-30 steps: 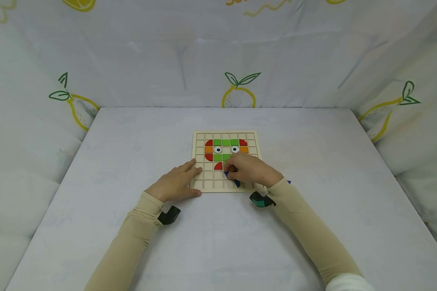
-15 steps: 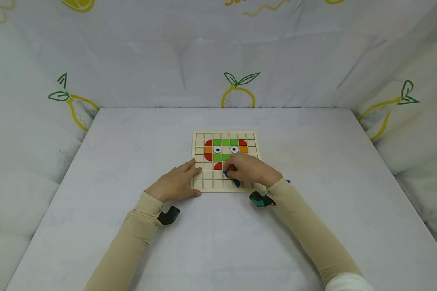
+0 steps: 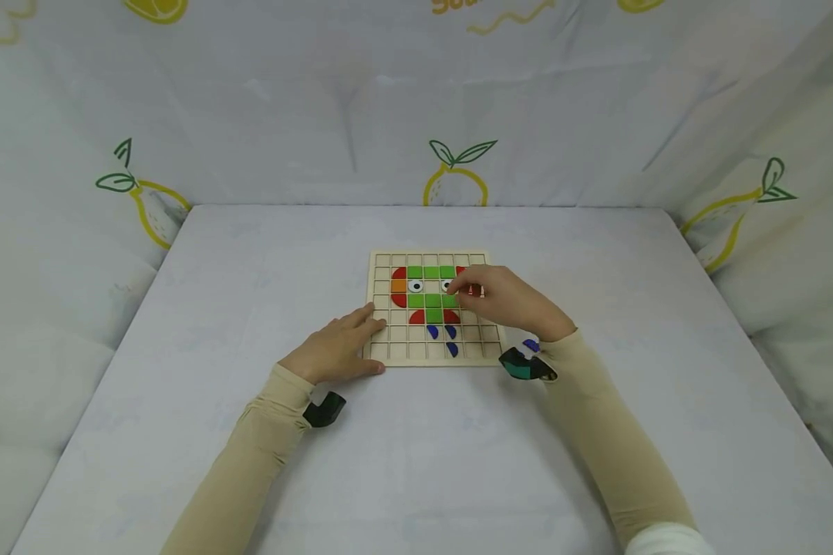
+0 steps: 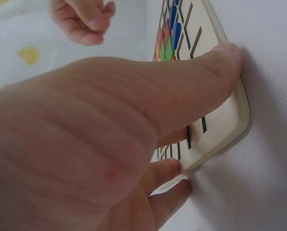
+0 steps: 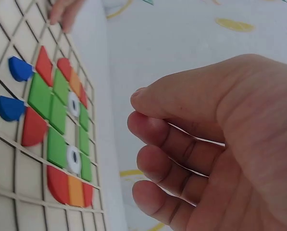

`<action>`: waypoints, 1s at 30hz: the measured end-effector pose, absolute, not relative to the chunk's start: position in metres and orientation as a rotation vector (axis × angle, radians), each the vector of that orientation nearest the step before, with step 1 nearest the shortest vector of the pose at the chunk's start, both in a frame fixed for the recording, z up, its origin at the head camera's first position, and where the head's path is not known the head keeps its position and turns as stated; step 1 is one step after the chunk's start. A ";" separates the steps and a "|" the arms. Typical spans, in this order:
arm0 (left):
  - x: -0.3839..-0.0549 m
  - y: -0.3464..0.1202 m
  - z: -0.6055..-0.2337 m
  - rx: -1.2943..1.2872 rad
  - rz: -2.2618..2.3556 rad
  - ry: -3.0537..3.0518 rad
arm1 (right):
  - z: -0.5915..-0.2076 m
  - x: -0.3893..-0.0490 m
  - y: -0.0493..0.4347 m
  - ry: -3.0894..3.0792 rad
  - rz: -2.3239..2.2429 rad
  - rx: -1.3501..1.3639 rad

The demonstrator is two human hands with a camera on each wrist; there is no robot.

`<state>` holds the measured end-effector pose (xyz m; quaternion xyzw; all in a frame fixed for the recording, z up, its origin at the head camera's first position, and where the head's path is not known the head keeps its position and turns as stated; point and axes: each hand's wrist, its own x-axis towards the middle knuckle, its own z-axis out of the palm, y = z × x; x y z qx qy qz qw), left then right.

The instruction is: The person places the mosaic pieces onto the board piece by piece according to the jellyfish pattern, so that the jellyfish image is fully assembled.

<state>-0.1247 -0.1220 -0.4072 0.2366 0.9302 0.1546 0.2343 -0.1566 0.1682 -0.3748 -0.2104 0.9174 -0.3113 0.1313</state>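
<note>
A pale wooden grid board (image 3: 397, 351) lies on the table, with red, orange and green tiles and two round eye tiles (image 3: 415, 286) set in its cells. Three blue quarter-round tiles (image 3: 452, 350) lie in the near rows. My left hand (image 3: 336, 351) rests at the board's left near corner, thumb on the near edge (image 4: 225, 53) and fingertips along the left side. Above the right part of the board is my right hand (image 3: 510, 302), hiding some tiles. In the right wrist view its fingers (image 5: 150, 161) curve loosely, thumb close to the index fingertip, nothing between them.
Another blue tile (image 3: 531, 344) lies on the table right of the board, partly behind the wrist camera (image 3: 525, 365). A white cloth (image 3: 250, 116) with lemon drawings hangs behind the white table (image 3: 284, 262) and at its sides.
My right hand has lifted off the near part of the board and moved back and right, uncovering the blue tiles and a red tile. My left hand stays put.
</note>
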 end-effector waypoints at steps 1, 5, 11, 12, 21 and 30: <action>-0.125 -0.122 -0.407 0.649 0.423 2.552 | -0.373 -0.156 0.172 2.669 -0.921 -0.596; -0.124 -0.121 -0.409 0.647 0.420 2.546 | -0.367 -0.149 0.187 2.690 -0.939 -0.527; -0.124 -0.121 -0.410 0.634 0.416 2.545 | -0.365 -0.137 0.208 2.719 -0.856 -0.489; -0.124 -0.121 -0.410 0.631 0.417 2.545 | -0.365 -0.135 0.212 2.720 -0.841 -0.483; -0.124 -0.123 -0.409 0.624 0.417 2.547 | -0.372 -0.121 0.240 2.737 -0.708 -0.441; -0.124 -0.123 -0.409 0.644 0.419 2.552 | -0.387 -0.113 0.252 2.737 -0.533 -0.401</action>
